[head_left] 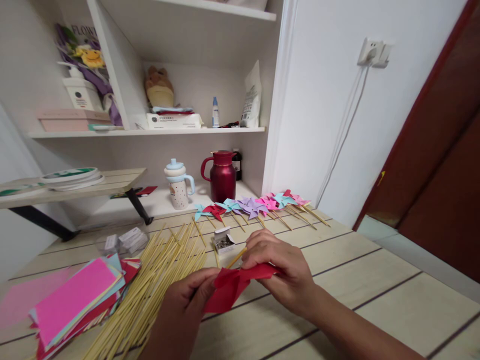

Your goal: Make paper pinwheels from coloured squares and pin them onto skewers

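A red paper pinwheel [226,291], partly folded, is held over the table between both hands. My left hand [189,297] pinches its left edge between thumb and fingers. Curled over its upper right side, my right hand [283,267] grips the paper. A thin wooden stick [237,257] juts out to the upper left from under my right fingers; its other end is hidden. Just beyond the hands stands a small open box [224,250] of metal pins. Many loose bamboo sticks [150,285] lie left of my left hand.
Finished pinwheels [253,206] on sticks lie along the table's back. A stack of coloured paper [75,305] is at the left, near a clear container [127,240] with small boxes. A mug [178,187] and a red jug [223,177] stand behind, below a shelf [131,133].
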`<state>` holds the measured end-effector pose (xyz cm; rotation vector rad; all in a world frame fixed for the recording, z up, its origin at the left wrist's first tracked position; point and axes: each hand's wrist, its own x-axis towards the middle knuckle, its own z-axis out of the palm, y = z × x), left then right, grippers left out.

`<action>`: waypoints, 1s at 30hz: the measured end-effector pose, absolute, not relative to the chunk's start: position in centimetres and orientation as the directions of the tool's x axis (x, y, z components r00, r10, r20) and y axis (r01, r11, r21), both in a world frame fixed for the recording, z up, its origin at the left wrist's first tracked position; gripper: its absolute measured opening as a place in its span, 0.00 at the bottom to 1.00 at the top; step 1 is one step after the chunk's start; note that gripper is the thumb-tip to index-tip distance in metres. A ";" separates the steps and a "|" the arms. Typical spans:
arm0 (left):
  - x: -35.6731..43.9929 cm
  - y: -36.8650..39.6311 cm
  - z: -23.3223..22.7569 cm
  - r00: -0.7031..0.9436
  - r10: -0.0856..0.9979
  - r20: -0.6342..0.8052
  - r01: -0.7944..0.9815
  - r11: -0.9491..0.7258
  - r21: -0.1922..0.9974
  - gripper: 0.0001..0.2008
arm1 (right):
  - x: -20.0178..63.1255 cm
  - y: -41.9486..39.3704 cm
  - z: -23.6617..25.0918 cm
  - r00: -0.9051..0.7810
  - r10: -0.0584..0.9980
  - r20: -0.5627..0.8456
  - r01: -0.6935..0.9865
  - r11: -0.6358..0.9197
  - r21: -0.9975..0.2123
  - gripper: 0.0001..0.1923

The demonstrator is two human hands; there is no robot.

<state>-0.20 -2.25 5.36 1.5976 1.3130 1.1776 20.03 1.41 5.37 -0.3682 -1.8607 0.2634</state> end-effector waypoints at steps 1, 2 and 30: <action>-0.2 -2.3 5.4 0.051 0.979 0.197 0.305 -0.203 0.931 0.15 | 20.0 1.4 5.4 -0.290 0.378 0.879 0.117 0.926 -0.360 0.05; -0.1 -2.3 5.4 0.053 0.978 0.201 0.312 -0.207 0.927 0.14 | 20.0 1.4 5.4 -0.291 0.379 0.879 0.114 0.925 -0.361 0.05; -0.4 -2.3 5.0 0.070 0.957 0.281 0.349 -0.288 0.892 0.12 | 19.7 1.2 5.7 -0.218 0.389 0.895 0.045 0.920 -0.389 0.10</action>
